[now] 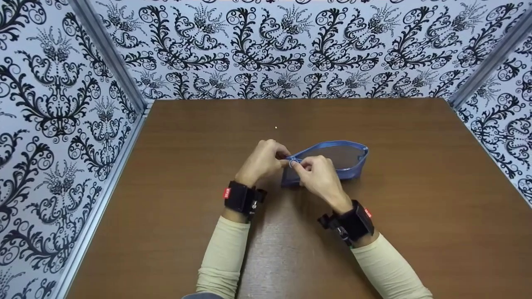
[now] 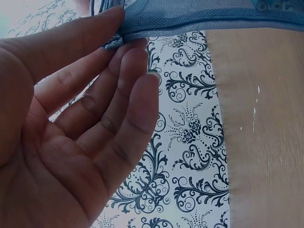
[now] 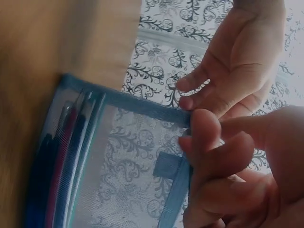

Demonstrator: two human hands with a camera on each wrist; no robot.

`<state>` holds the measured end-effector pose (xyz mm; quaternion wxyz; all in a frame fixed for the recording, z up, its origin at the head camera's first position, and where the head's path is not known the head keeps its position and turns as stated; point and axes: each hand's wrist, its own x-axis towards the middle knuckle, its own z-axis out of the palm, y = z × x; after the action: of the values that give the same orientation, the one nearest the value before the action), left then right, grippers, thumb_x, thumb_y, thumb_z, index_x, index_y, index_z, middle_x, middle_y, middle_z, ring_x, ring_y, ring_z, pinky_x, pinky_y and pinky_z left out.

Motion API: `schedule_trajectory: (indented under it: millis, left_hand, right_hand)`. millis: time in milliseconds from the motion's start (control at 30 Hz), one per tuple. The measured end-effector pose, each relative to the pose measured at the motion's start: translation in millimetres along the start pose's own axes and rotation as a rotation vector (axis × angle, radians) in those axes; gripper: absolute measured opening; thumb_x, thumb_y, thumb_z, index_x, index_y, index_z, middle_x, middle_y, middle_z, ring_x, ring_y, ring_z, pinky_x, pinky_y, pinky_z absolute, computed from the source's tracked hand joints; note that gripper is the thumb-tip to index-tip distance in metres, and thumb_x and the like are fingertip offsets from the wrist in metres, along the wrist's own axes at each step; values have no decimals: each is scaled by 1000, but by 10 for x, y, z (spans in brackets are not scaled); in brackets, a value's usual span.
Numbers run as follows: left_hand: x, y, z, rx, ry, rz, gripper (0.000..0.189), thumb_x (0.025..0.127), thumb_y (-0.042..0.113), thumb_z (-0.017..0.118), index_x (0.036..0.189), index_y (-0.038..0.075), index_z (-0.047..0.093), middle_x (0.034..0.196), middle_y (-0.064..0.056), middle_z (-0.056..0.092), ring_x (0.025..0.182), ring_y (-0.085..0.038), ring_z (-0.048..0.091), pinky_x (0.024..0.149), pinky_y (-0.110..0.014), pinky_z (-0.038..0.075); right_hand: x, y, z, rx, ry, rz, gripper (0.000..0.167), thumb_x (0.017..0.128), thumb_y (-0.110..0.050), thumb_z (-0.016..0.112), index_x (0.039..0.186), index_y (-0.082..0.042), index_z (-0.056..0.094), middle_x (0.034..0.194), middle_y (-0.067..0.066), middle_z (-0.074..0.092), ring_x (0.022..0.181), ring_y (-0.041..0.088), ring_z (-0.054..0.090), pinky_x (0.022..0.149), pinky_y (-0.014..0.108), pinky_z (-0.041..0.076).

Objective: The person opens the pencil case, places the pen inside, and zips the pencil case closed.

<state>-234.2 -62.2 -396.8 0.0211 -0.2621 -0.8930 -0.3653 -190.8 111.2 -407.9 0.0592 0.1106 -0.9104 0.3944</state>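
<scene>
A see-through blue mesh zip pouch (image 1: 351, 173) stands upright on the table, its top gaping. My left hand (image 1: 262, 161) pinches the pouch's left top corner between thumb and index finger; its other fingers bend loosely in the left wrist view. Right beside it, my right hand (image 1: 320, 176) pinches the zip end at the same corner, where a small pale loop (image 1: 293, 161) shows. Through the mesh in the right wrist view, several pens (image 3: 78, 156) lean along the pouch's far side. The right fingertips partly hide the zip slider.
The brown wooden table (image 1: 187, 137) runs back to patterned panels (image 1: 266, 50) on the left, rear and right. Metal posts (image 1: 112, 50) stand at the corners. A tiny bright speck (image 1: 276, 127) lies behind the hands.
</scene>
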Motion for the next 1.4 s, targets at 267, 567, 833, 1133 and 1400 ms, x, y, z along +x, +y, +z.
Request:
schedule_trajectory:
  millis: [267, 567, 833, 1133, 1400]
  left_hand:
    - [0, 0, -7, -2, -7, -20, 9, 85, 5, 74, 92, 7, 79, 86, -3, 75, 77, -13, 67, 72, -27, 53]
    - [-2, -24, -16, 39, -6, -7, 11, 83, 5, 76, 93, 9, 80, 88, -4, 74, 82, -16, 66, 75, -28, 52]
    - [-13, -21, -30, -8, -25, -29, 10, 82, 5, 78, 91, 8, 80, 89, -4, 75, 80, -14, 68, 74, -26, 54]
    - [-49, -56, -89, -54, -37, -134, 10, 81, 10, 80, 92, 11, 80, 89, -1, 76, 81, -15, 68, 76, -28, 53]
    - [-72, -82, -128, -56, -52, -177, 10, 82, 13, 80, 92, 12, 80, 89, 1, 76, 81, -13, 67, 78, -28, 53]
  right_hand:
    - [26, -42, -14, 60, 30, 42, 17, 91, -12, 57, 82, -2, 68, 56, 2, 64, 47, 11, 60, 46, 22, 38]
    - [94, -44, -83, -15, 62, 30, 15, 94, -14, 60, 85, -3, 66, 60, 2, 65, 49, 11, 60, 53, 27, 44]
    - [126, -11, -173, -113, -26, 3, 17, 96, -14, 57, 84, -2, 63, 72, 8, 64, 63, 20, 60, 59, 31, 43]
    - [154, 95, -314, -129, -49, -7, 19, 97, -14, 57, 85, -2, 65, 70, 7, 64, 60, 18, 58, 55, 29, 41]
    - [143, 162, -449, -127, -123, 61, 21, 100, -18, 53, 89, -3, 62, 64, 4, 62, 54, 14, 57, 52, 29, 41]
